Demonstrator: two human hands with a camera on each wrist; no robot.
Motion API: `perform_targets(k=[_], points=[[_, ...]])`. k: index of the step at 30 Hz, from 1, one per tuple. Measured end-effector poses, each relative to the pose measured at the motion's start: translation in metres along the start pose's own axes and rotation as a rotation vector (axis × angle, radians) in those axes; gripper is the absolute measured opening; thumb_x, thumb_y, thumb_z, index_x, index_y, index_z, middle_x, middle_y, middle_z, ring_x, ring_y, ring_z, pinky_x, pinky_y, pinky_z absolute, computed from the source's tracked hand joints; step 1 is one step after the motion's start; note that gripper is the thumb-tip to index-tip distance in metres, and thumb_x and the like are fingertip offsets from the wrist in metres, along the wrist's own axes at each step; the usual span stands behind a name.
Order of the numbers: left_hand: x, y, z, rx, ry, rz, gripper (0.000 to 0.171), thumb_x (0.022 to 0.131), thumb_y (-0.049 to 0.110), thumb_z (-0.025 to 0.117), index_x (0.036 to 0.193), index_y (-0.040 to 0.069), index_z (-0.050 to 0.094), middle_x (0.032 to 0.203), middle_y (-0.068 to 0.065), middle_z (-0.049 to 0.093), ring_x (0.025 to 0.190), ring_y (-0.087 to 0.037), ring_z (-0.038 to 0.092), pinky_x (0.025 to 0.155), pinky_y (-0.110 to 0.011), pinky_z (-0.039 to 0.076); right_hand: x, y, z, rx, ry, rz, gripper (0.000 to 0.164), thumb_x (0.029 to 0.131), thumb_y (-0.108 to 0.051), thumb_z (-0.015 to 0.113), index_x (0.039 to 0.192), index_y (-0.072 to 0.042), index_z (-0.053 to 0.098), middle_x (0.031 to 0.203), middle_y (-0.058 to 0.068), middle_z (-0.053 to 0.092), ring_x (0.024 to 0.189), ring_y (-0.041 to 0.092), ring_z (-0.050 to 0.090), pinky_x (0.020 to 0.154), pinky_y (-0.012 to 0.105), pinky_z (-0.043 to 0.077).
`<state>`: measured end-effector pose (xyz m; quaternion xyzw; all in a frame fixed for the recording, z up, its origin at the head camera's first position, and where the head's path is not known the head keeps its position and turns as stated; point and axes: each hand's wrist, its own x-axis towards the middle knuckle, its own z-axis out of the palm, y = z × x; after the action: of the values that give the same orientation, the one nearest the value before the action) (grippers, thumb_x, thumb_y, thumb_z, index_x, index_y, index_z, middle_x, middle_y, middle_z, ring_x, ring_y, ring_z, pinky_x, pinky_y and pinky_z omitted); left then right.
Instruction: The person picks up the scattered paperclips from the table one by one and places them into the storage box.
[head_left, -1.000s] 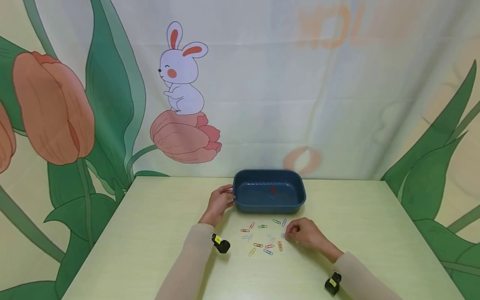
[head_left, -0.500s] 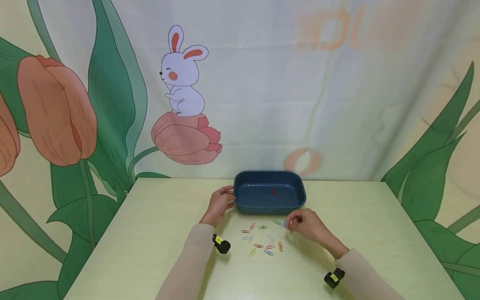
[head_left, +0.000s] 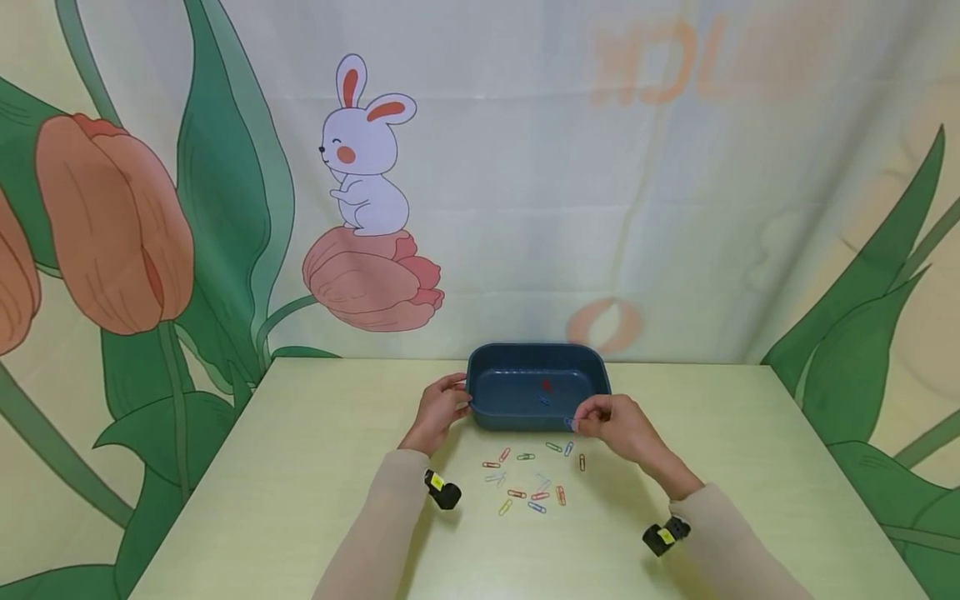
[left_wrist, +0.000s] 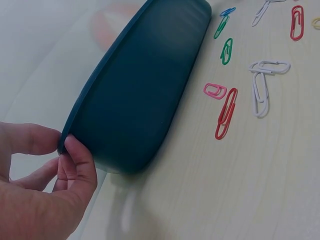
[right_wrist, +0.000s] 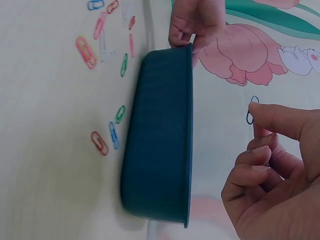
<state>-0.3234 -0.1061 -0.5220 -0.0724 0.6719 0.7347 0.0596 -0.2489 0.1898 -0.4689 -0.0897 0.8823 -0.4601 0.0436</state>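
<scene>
A pale, seemingly wood-grained table (head_left: 300, 500) bears a blue bin (head_left: 517, 422) and scattered paper clips (head_left: 517, 494).

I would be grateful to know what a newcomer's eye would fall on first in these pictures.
Probably the white rabbit on a pink tulip, printed left of centre on the backdrop. Next comes the dark blue bin at the table's far edge, its left end held by the left hand. Colourful paper clips lie scattered before it, while the right hand pinches a blue clip.
</scene>
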Motion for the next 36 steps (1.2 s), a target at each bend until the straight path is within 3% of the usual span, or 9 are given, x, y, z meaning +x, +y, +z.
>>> perform_targets(k=[10,18,26,33,36], points=[[0.003,-0.001,0.000,-0.003,-0.006,0.001,0.046,0.091,-0.002,0.053,0.137,0.002,0.053,0.120,-0.015,0.049,0.084,-0.017,0.054,0.088,-0.040,0.053,0.014,-0.007,-0.002,0.033,0.014,0.018,0.007,0.088,-0.019,0.073,0.090,-0.013,0.071,0.072,-0.001,0.055,0.068,0.018,0.049,0.062,0.030,0.040],[0.002,-0.001,0.000,-0.010,0.005,-0.003,0.046,0.090,-0.002,0.054,0.136,0.002,0.054,0.116,-0.013,0.051,0.083,-0.017,0.054,0.076,-0.030,0.054,0.029,-0.013,-0.001,0.098,0.013,0.039,0.015,0.089,-0.024,0.073,0.094,-0.011,0.070,0.071,-0.003,0.054,0.070,0.018,0.049,0.065,0.031,0.039],[0.003,-0.002,0.001,-0.002,0.008,-0.004,0.046,0.091,-0.001,0.054,0.136,0.003,0.054,0.118,-0.014,0.052,0.086,-0.018,0.056,0.079,-0.032,0.054,0.048,-0.019,0.000,0.098,0.036,0.043,0.013,0.089,-0.025,0.072,0.095,-0.014,0.071,0.082,0.000,0.065,0.086,0.030,0.056,0.074,0.032,0.044],[0.001,-0.001,0.001,-0.005,0.004,-0.010,0.045,0.091,-0.002,0.054,0.136,0.003,0.054,0.116,-0.013,0.052,0.084,-0.017,0.055,0.074,-0.027,0.053,0.061,-0.018,0.005,0.085,0.045,0.068,0.010,0.091,-0.024,0.071,0.094,-0.015,0.071,0.086,0.005,0.067,0.083,0.025,0.057,0.076,0.032,0.046],[0.001,-0.001,0.001,-0.002,0.006,-0.009,0.045,0.091,-0.002,0.054,0.136,0.003,0.054,0.117,-0.013,0.052,0.083,-0.017,0.055,0.075,-0.028,0.054,0.067,-0.019,0.007,0.090,0.051,0.073,0.010,0.090,-0.024,0.071,0.094,-0.014,0.072,0.085,0.002,0.067,0.089,0.030,0.060,0.077,0.034,0.046]])
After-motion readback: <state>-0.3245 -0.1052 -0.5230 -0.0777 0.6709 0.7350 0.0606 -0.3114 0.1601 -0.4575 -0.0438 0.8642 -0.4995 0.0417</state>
